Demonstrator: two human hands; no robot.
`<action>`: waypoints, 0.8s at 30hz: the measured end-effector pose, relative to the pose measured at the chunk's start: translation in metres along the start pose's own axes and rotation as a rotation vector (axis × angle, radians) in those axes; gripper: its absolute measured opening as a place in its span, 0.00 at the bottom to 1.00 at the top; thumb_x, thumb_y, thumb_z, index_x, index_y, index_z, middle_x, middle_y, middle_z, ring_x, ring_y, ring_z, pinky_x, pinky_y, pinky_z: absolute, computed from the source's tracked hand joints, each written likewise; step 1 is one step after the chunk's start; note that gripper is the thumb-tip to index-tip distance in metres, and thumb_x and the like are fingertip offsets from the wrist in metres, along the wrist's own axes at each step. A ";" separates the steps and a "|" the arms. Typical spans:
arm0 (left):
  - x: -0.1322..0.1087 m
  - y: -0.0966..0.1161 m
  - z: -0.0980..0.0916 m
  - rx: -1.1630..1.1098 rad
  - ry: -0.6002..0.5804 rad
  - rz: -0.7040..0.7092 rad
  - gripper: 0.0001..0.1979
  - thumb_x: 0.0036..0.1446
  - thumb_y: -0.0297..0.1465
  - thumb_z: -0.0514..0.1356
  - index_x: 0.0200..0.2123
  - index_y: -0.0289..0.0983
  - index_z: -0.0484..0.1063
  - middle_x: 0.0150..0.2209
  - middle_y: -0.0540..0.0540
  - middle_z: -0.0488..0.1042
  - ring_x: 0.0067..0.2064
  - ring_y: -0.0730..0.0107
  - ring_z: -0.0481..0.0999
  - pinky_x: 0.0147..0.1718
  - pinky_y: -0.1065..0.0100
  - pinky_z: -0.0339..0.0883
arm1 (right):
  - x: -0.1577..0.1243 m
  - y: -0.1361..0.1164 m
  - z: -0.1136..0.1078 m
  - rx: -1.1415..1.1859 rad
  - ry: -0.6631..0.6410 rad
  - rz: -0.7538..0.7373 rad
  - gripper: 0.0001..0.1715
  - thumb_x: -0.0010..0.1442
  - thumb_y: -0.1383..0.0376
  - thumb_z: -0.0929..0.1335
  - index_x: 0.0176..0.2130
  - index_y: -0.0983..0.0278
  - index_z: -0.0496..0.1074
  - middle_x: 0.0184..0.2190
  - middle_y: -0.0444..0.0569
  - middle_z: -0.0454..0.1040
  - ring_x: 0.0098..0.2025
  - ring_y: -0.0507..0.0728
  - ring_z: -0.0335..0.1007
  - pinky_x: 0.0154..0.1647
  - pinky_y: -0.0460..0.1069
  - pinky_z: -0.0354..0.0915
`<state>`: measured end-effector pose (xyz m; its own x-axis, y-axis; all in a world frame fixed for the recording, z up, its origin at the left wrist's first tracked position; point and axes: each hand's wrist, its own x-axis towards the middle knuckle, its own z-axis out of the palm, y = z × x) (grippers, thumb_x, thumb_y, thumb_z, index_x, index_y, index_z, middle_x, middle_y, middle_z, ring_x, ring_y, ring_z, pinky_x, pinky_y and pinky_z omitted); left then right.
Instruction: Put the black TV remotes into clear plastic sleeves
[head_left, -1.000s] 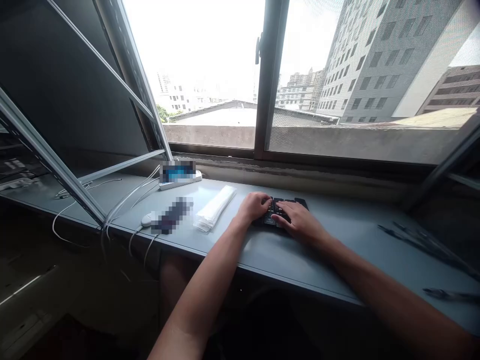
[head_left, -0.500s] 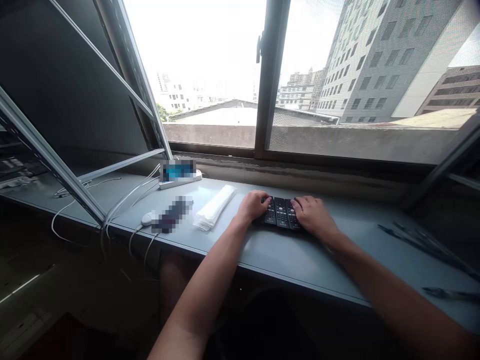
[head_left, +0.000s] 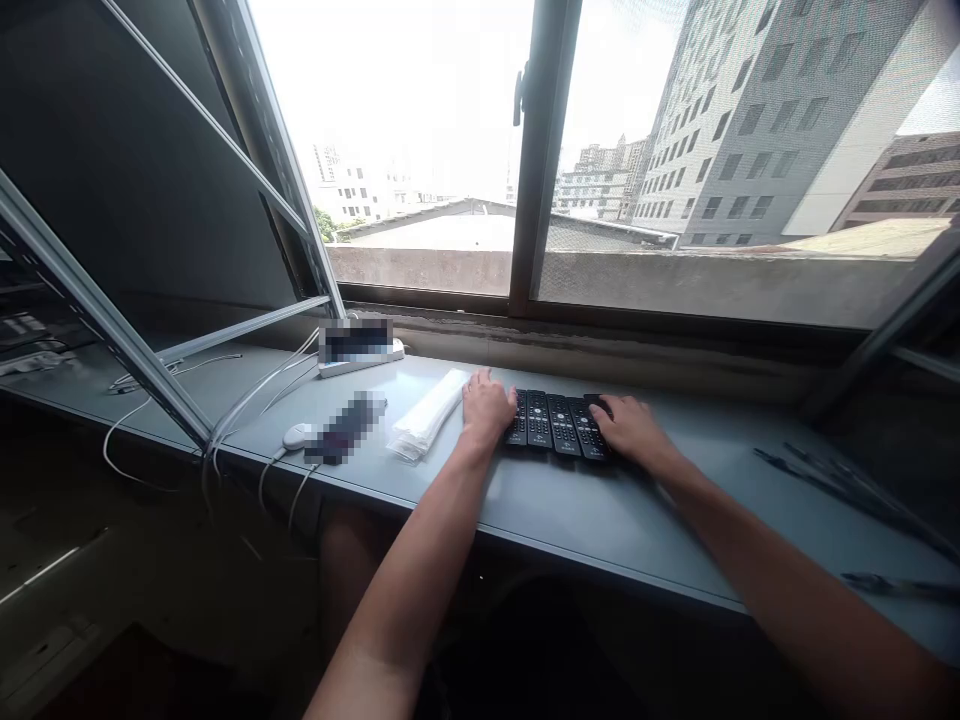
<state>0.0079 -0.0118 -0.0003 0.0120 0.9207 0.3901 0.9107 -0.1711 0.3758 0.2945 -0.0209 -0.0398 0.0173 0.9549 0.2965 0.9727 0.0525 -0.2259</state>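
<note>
Several black remote controls (head_left: 564, 425) lie side by side in a row on the table. At the row's left end is my left hand (head_left: 487, 408), its fingers stretched forward beside the bags and its thumb against the leftmost remote. My right hand (head_left: 631, 428) rests at the right end, fingers apart, with the thumb over the top of the rightmost remote. Part of that remote is hidden under the hand. Just left of my left hand lies a stack of clear plastic bags (head_left: 426, 418), whose right edge meets my fingers.
To the left are a blurred-out dark object (head_left: 346, 430), a round white charger (head_left: 297, 436) and a white power strip (head_left: 361, 358) with cables. Metal shelf posts (head_left: 180, 400) stand at the left. Dark cables (head_left: 847, 490) lie on the right. A window borders the table's back.
My left hand has moved left, off the remotes' left end towards the bags, showing more remotes. My right hand has shifted slightly right, and the row looks more spread out.
</note>
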 end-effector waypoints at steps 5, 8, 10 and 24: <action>0.002 -0.009 -0.001 0.081 0.070 -0.169 0.28 0.74 0.45 0.54 0.59 0.29 0.81 0.77 0.26 0.60 0.80 0.36 0.52 0.76 0.41 0.50 | 0.000 0.000 0.001 0.000 0.003 -0.001 0.45 0.75 0.42 0.54 0.68 0.66 0.76 0.62 0.70 0.78 0.64 0.80 0.72 0.65 0.70 0.65; 0.002 -0.012 -0.003 0.146 0.056 -0.223 0.28 0.72 0.45 0.55 0.59 0.30 0.81 0.76 0.26 0.62 0.81 0.34 0.47 0.76 0.39 0.46 | -0.001 -0.001 0.001 -0.004 0.006 -0.004 0.43 0.76 0.42 0.55 0.67 0.65 0.77 0.62 0.69 0.78 0.63 0.79 0.73 0.64 0.69 0.66; 0.003 -0.015 -0.004 0.187 0.030 -0.277 0.28 0.70 0.45 0.57 0.62 0.30 0.79 0.76 0.25 0.61 0.82 0.33 0.45 0.76 0.36 0.44 | -0.001 -0.002 0.000 -0.009 0.004 -0.005 0.42 0.76 0.42 0.55 0.67 0.65 0.77 0.61 0.68 0.79 0.63 0.79 0.73 0.64 0.68 0.67; 0.003 -0.020 -0.009 0.157 0.047 -0.331 0.34 0.71 0.44 0.57 0.73 0.30 0.66 0.74 0.25 0.65 0.76 0.34 0.58 0.72 0.40 0.55 | -0.006 -0.009 -0.020 0.007 0.079 0.005 0.43 0.76 0.43 0.57 0.68 0.70 0.75 0.63 0.70 0.76 0.64 0.80 0.71 0.65 0.69 0.67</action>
<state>-0.0139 -0.0091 0.0011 -0.3097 0.8994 0.3084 0.9144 0.1928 0.3560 0.2899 -0.0331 -0.0208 0.0402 0.9292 0.3674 0.9710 0.0503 -0.2336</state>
